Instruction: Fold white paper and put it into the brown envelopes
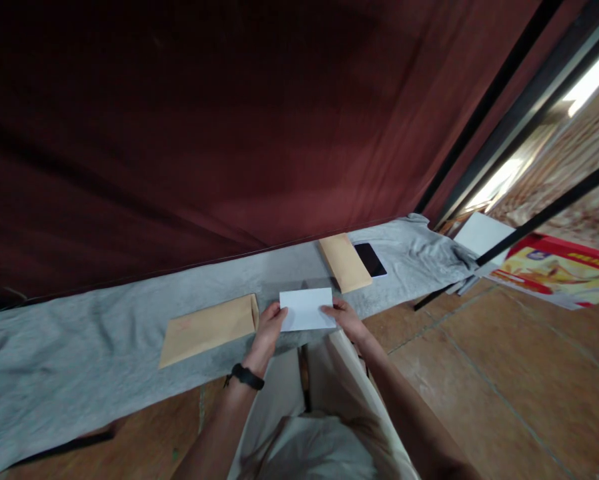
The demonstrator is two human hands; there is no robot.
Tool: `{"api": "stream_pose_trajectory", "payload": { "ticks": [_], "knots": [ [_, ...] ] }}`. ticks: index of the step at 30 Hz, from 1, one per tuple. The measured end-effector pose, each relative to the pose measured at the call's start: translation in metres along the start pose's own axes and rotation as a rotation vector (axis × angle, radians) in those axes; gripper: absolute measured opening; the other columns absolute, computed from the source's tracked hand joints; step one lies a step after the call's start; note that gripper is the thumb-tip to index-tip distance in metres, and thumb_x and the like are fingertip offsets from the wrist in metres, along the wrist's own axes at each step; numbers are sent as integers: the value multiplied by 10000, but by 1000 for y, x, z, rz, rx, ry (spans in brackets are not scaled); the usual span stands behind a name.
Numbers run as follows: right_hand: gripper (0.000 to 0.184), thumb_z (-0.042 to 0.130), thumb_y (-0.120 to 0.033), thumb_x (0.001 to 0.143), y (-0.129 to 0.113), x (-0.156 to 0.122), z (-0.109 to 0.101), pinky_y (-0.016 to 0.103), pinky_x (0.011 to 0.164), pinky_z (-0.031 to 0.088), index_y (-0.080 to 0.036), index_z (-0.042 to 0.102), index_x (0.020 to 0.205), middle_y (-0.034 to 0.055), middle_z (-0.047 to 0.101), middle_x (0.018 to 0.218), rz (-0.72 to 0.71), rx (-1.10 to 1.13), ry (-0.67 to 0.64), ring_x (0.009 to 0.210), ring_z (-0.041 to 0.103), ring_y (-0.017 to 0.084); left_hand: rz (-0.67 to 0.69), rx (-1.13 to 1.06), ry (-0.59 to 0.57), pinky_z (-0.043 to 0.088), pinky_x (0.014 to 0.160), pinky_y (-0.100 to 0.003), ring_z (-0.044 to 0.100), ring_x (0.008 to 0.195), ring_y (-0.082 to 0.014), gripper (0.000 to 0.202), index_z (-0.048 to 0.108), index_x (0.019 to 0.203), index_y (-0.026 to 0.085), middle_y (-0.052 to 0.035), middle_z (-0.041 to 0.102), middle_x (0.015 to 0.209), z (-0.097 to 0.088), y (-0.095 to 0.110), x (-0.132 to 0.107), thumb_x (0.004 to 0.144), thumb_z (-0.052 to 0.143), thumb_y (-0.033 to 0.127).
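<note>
A white sheet of paper (307, 309), perhaps folded, is held flat between my two hands above the cloth. My left hand (270, 323) pinches its left edge, thumb on top. At its right edge, my right hand (347, 317) grips it the same way. Just left of my left hand lies a brown envelope (207, 330), its right end showing an opening or flap. Another brown envelope (345, 263) lies slanted beyond my right hand, next to a dark-screened phone (371, 259).
A grey cloth (104, 333) covers the long narrow table. A dark red curtain (259, 133) hangs along its far side. Black metal bars (544, 217) slant across the right. A red and yellow printed box (564, 270) and a white board (483, 238) stand beyond the table's right end, over the tiled floor (469, 373).
</note>
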State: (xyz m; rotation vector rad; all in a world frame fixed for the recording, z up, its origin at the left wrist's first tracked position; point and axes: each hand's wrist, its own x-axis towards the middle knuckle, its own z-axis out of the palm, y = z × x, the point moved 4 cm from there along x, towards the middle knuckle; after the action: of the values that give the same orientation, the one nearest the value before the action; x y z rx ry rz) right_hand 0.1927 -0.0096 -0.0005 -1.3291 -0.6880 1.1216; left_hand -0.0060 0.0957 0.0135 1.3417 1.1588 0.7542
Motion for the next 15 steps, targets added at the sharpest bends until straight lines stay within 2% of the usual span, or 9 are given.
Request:
{"api": "stream_pose_trajectory", "payload": {
  "ticks": [2,5,7,8,10,12,15],
  "knots": [
    [473,792,-528,671,-1,-1,1,329,653,538,-162,746,966,43,748,782,58,80,-60,651,672,198,26,32,-20,551,755,-354,684,851,-233,336,697,912,190,-62,726,885,-5,3,-5,780,647,495],
    [431,807,-499,620,5,1,-6,327,601,524,-171,734,891,34,734,726,78,115,32,612,655,203,194,206,-46,497,1003,-420,628,1191,-280,520,647,1229,203,-120,689,1241,-34,13,-9,808,647,508],
    [397,787,-491,608,11,4,-11,328,579,513,-180,720,845,29,721,689,65,93,121,589,637,202,323,449,-58,350,1161,-474,431,1427,-322,781,504,1434,193,-162,491,1518,-65,22,-10,741,720,480],
    [381,776,-487,602,15,5,-13,324,571,503,-184,715,824,24,712,669,58,75,147,573,622,196,342,607,-85,275,1198,-511,317,1493,-353,932,422,1503,194,-178,377,1598,-81,23,-9,683,771,469],
    [352,763,-469,583,21,8,-15,307,552,474,-189,709,789,8,691,634,50,37,169,543,581,175,295,900,-147,170,1209,-596,158,1541,-403,1106,290,1577,218,-201,215,1664,-113,23,-4,630,812,448],
    [331,755,-447,570,25,11,-15,286,537,441,-193,714,778,-5,678,619,40,7,179,533,546,157,225,1111,-230,128,1194,-638,111,1546,-419,1157,211,1603,224,-224,159,1671,-137,22,3,630,804,429],
    [321,732,-440,576,29,14,-15,276,533,419,-197,719,786,-6,679,626,28,-25,186,536,529,151,156,1264,-358,132,1191,-622,114,1546,-414,1204,161,1610,201,-256,148,1664,-152,21,14,609,792,426]
  ]
}}
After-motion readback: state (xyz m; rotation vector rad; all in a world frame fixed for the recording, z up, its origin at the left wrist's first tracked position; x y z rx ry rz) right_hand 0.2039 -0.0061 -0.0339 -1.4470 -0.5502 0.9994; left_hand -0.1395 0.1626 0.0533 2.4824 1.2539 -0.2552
